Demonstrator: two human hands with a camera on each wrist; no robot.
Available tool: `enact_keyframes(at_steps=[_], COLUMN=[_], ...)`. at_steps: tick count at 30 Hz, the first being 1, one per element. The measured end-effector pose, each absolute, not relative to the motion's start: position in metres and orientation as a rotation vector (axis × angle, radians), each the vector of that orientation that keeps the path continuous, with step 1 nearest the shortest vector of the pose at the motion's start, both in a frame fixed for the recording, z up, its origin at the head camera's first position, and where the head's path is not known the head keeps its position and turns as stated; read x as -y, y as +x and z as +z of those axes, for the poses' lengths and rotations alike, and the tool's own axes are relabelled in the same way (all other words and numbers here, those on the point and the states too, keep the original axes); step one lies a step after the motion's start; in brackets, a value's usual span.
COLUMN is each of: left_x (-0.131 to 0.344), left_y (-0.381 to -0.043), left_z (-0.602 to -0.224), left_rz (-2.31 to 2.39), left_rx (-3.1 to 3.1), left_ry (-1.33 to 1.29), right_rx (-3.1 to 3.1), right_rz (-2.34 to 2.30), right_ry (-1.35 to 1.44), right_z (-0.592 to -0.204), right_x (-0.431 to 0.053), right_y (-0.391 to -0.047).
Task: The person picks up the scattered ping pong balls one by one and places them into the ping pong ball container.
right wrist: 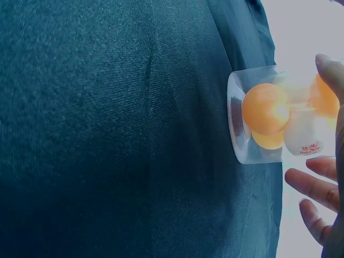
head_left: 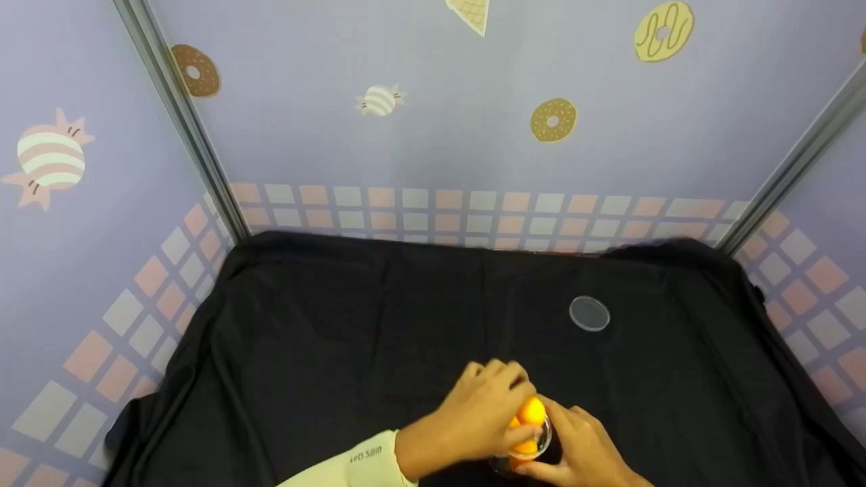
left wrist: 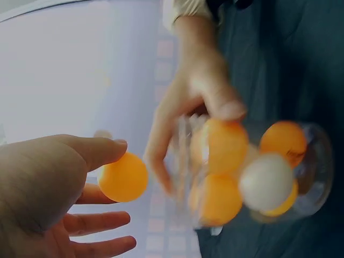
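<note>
My left hand (head_left: pixel 482 414) pinches an orange ping-pong ball (left wrist: pixel 123 177) between thumb and forefinger, its other fingers stretched out. That ball is just above the mouth of a clear plastic jar (right wrist: pixel 235 115), apart from it in the left wrist view. Several orange balls and a white ball (left wrist: pixel 266 183) lie inside the jar; the white one bears a red printed mark in the right wrist view. Around the jar's upper part, my right hand (head_left: pixel 587 448) grips it near the rim. Hands partly hide the jar in the head view.
A round clear lid (head_left: pixel 589 314) lies on the black cloth (head_left: pixel 325 352) beyond my right hand. Patterned lilac walls (head_left: pixel 433 135) stand at the back and both sides of the cloth-covered table.
</note>
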State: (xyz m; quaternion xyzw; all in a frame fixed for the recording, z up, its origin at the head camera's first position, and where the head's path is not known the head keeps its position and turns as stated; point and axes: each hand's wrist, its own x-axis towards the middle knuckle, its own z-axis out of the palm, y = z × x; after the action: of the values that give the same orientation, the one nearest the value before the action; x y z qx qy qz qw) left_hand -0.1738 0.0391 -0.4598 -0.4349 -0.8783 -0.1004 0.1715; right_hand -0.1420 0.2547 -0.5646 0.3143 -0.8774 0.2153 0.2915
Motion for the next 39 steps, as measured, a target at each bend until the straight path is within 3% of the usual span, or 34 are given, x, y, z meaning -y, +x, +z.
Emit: enact_keyframes(at_steps=[39], left_x=[-0.0414], left_y=[-0.162], left_z=[-0.4625], left_rz=[-0.194], left_rx=[2.423], left_ry=[-1.233], right_rx=[2.363], right_rz=[0.593], right_ry=[0.827], right_z=[-0.5636], right_x=[-0.2531], right_y=[-0.1407])
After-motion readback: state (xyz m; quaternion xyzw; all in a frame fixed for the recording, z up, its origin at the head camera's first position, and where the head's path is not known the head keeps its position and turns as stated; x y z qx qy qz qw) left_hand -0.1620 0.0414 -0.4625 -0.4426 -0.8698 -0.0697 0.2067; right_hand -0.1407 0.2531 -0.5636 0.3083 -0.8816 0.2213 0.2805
